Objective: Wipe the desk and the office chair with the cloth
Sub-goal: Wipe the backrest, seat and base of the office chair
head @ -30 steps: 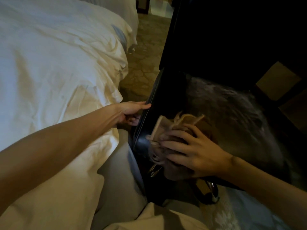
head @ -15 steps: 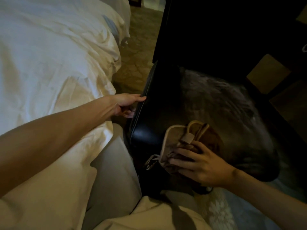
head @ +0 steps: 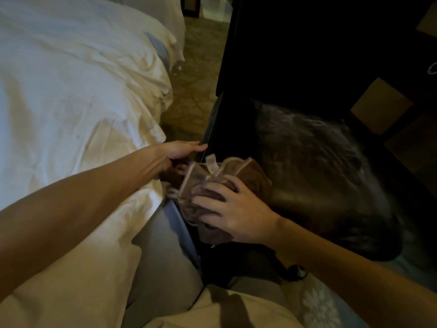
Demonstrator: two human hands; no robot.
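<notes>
**dustbunny:** where's the cloth [head: 250, 174] at right now? Can't make much out, the pic's so dark.

**mopguy:** It's bunched up on the chair [head: 319, 174] seat, at the seat's 8 o'clock corner, right by the side edge. The right hand [head: 234, 216] is on top of it with fingers spread and pressing down. That's more a flat push than a fist. The left hand [head: 182, 150] is at about 10 o'clock from the cloth, curled around the chair's dark edge, steadying it I'd guess. The bed [head: 71, 91] is over at 9 o'clock and there's carpet [head: 196, 95] in the gap at 12.

**dustbunny:** any tips for handling that cloth?

**mopguy:** It looks soft, floppy and light, with a pale trim and loose tags sticking out. It'll fold over on itself if you only push one corner, so I'd go palm on the middle of the wad and fingers over the leading edge. The seat looks like smooth leather with a sheen, so the cloth will probably slide easily. An office chair likely rolls or swivels, so a hand on the frame makes sense.

**dustbunny:** and the desk?

**mopguy:** Honestly can't pick it out for sure. It's all black from 12 to 2 o'clock. From this, I'd say the seat is mid-wipe.
</notes>
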